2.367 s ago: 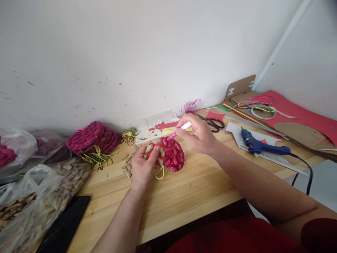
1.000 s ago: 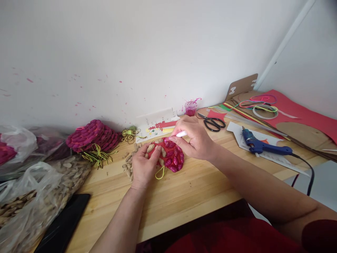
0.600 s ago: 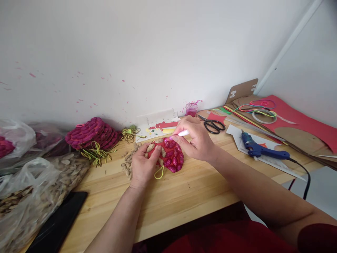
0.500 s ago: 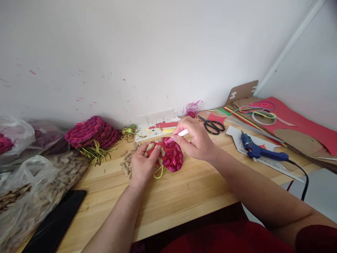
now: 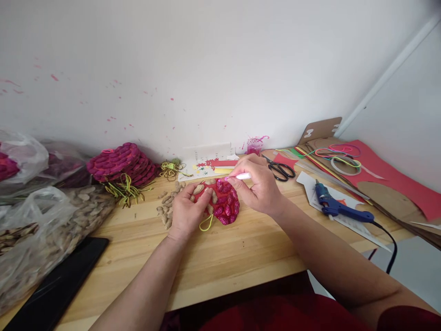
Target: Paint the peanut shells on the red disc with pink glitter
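Observation:
My left hand [image 5: 188, 209] grips the left side of a round red disc [image 5: 203, 198] covered with peanuts. The peanuts on its right part are painted shiny magenta [image 5: 227, 209]; those near my left fingers are still bare tan shell. A yellow cord loop [image 5: 206, 224] hangs from the disc's near edge. In my right hand [image 5: 259, 186] is a white-handled paintbrush [image 5: 244, 176], pinched between thumb and fingers. Its pink tip is at the upper painted peanuts. Loose peanuts [image 5: 167, 207] lie on the table, left of my left hand.
A stack of magenta peanut discs [image 5: 120, 163] and a plastic bag of peanuts [image 5: 82, 214] stand left, beside a black flat object [image 5: 62, 285]. Behind are a pink paint cup [image 5: 254, 146] and scissors [image 5: 280, 170]. A blue glue gun [image 5: 341, 207] lies right, its cord trailing off the edge.
The view has shifted slightly. My right hand has turned a little, and the brush lies flatter, its tip still at the upper peanuts. My left hand keeps its hold on the disc.

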### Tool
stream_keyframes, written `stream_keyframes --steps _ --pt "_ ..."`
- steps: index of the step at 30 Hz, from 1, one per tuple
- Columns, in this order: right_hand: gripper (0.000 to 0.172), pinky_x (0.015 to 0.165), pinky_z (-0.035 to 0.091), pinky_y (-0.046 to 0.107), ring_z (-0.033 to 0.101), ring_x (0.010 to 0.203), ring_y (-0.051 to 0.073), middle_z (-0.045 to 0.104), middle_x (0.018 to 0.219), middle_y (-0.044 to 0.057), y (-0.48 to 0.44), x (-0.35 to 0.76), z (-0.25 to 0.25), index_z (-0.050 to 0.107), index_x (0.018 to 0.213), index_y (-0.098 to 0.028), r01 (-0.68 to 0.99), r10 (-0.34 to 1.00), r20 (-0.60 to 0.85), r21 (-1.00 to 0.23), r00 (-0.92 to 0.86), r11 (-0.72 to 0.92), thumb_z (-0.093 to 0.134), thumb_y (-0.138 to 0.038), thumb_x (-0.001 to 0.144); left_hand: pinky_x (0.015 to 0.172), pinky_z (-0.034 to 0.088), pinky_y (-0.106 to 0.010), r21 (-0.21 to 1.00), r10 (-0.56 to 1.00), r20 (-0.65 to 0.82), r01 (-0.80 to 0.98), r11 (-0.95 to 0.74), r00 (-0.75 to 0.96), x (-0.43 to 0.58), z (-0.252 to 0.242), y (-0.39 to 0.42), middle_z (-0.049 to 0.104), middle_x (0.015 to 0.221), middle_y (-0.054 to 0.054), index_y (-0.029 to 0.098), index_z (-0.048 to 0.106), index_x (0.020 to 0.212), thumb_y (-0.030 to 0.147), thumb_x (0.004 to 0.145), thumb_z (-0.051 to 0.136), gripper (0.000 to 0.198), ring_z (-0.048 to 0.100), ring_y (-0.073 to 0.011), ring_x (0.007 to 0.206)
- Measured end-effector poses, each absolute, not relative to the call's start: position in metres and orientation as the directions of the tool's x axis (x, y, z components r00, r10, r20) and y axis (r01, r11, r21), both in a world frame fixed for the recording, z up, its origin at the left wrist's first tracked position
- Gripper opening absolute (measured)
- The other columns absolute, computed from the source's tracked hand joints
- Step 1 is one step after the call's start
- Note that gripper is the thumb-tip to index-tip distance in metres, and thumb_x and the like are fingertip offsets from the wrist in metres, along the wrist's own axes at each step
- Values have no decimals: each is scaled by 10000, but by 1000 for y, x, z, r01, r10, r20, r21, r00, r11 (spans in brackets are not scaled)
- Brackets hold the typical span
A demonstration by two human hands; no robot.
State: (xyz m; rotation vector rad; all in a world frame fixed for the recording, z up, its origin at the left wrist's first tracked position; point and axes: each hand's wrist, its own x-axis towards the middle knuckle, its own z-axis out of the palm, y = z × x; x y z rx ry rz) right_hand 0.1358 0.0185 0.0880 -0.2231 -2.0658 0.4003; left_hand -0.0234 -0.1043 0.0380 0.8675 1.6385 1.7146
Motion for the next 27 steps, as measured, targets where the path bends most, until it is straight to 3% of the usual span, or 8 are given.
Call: stream_keyframes --steps 9,15,20,27 --pt "94 828 452 437 629 849 232 688 803 40 17 137 90 621 845 -234 7 311 798 -360 -517 933 659 -264 926 471 467 -225 997 786 62 6 -74 -616 -24 38 -103 732 678 -13 174 763 972 506 705 865 438 627 -150 505" --pt "133 778 468 396 622 805 205 677 803 28 17 141 94 578 838 -234 -61 367 746 -477 -555 877 649 -278 941 444 457 -227 997 790 51 -13 -75 -611 -24 39 -103 719 651 -18 169 760 1007 514 711 858 466 602 -146 469" --pt "118 797 468 411 623 824 214 685 807 30 18 141 95 576 840 -237 -5 366 758 -437 -539 900 645 -255 934 455 453 -222 997 782 68 27 -66 -620 -25 38 -103 724 665 -18 173 765 994 508 719 853 442 609 -144 486" --pt "130 775 469 398 621 795 202 670 787 23 17 139 93 579 832 -233 -52 332 758 -433 -562 900 652 -263 935 458 474 -227 997 778 74 25 -75 -624 -24 38 -103 739 692 -27 175 763 993 509 718 851 441 624 -150 499"
